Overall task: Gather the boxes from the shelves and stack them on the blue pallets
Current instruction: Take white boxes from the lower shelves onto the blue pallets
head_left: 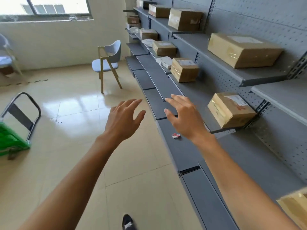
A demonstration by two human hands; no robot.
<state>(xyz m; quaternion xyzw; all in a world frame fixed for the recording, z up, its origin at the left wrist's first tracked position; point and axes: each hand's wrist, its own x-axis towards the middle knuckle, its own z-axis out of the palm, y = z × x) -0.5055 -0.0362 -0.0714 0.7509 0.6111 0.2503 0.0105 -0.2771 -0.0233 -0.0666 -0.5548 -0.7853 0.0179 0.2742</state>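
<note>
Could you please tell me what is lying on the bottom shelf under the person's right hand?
On the bottom shelf, a small red-and-white scrap lies beside the wrist of the right hand. The hand and forearm cover part of the shelf.

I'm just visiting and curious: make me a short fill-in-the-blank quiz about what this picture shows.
1. Both hands, left hand and right hand, hold ____.
2. The boxes, like the nearest box by the right hand, are made of brown ____.
3. The chair stands on the ____.
4. The cart at the left has a bed coloured ____.

Missing words: nothing; cardboard; floor; green
</note>
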